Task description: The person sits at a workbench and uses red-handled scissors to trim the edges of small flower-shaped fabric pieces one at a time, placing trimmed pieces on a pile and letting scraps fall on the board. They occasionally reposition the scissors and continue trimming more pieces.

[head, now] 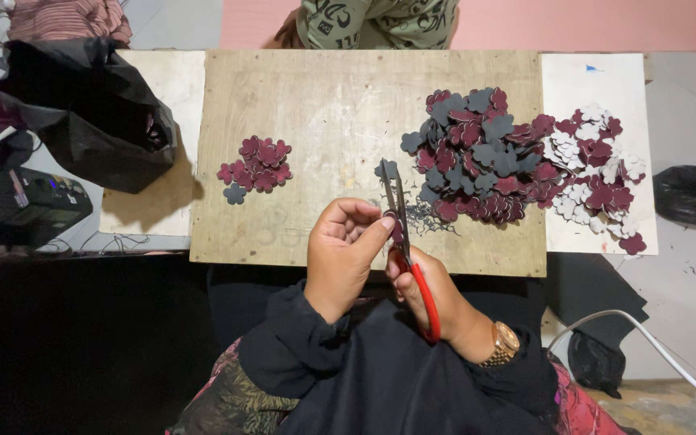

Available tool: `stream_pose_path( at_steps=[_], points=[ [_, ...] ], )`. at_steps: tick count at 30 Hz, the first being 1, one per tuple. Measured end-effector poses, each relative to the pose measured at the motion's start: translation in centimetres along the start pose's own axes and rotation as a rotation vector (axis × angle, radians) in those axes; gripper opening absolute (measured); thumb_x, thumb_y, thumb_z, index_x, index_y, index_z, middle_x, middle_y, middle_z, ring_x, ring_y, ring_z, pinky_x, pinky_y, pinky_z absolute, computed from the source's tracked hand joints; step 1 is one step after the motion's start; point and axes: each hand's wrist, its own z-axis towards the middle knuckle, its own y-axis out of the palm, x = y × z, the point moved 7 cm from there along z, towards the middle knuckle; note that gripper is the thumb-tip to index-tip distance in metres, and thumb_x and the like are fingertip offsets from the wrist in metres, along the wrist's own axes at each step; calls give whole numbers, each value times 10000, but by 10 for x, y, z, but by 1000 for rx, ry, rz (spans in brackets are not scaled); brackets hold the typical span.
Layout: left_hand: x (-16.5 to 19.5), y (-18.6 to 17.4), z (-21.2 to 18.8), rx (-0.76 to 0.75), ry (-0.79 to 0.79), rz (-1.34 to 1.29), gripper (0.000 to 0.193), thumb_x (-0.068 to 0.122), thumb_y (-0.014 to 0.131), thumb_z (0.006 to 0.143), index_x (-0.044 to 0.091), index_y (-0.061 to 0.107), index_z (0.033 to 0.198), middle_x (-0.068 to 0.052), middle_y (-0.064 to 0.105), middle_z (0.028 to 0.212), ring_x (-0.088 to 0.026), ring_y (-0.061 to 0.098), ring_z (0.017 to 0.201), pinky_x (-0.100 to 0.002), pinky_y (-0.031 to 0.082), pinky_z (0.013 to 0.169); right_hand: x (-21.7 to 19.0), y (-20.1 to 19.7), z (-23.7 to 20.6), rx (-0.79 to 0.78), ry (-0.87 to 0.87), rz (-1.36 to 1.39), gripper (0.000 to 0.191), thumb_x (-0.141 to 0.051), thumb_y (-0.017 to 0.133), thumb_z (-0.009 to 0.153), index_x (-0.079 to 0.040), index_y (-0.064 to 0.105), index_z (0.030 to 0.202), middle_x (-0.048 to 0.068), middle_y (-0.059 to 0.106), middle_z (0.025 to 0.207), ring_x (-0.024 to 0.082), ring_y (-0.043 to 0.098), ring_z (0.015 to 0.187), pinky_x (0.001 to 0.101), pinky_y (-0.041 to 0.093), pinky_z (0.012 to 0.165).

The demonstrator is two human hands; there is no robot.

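My right hand (437,298) grips red-handled scissors (400,225) with the blades pointing away from me over a wooden board (316,105). My left hand (344,250) pinches a small dark red flower-shaped cutout (396,232) against the blades. A small pile of maroon flower cutouts (256,166) lies to the left on the board. A large heap of maroon and grey cutouts (481,153) lies to the right, and dark trimmings (424,216) are scattered beside the scissors.
A white sheet (598,80) at right carries white and maroon cutouts (598,173). A black plastic bag (90,113) sits at left, another black bag (694,193) at far right. A person in a patterned shirt (376,22) sits across. A white cable (646,338) runs at lower right.
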Motion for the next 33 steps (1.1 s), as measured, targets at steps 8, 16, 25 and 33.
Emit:
stream_pose_path(
  at_steps=[8, 16, 25, 33],
  points=[
    [5, -4, 1, -30, -13, 5, 254, -79, 694, 921, -2, 599, 1144, -61, 632, 1035, -83, 641, 905, -226, 552, 828, -2, -3, -2, -17, 23, -73, 674, -753, 519, 926, -82, 537, 987, -41, 489, 800, 54, 443, 688, 219, 410, 603],
    [9, -8, 3, -22, -47, 3, 296, -74, 671, 922, -5, 563, 1189, -67, 628, 1028, -102, 662, 869, -230, 549, 774, 11, -3, -3, 1, 88, -37, 651, -718, 560, 929, -68, 545, 966, -41, 487, 791, 53, 424, 687, 220, 388, 593],
    [18, -6, 1, -40, -52, -6, 358, -85, 679, 923, -17, 553, 1251, -96, 656, 1048, -108, 670, 906, -226, 554, 811, 4, 1, -1, -64, -32, -74, 705, -758, 535, 929, -63, 543, 1050, -24, 511, 867, 71, 468, 761, 235, 440, 672],
    [19, -6, -1, -33, -76, 28, 377, -81, 696, 917, -13, 548, 1256, -81, 689, 939, -118, 689, 865, -238, 551, 782, -1, 1, -2, -52, -34, -130, 701, -757, 502, 948, -62, 546, 1029, -23, 503, 842, 74, 467, 746, 234, 439, 666]
  ],
)
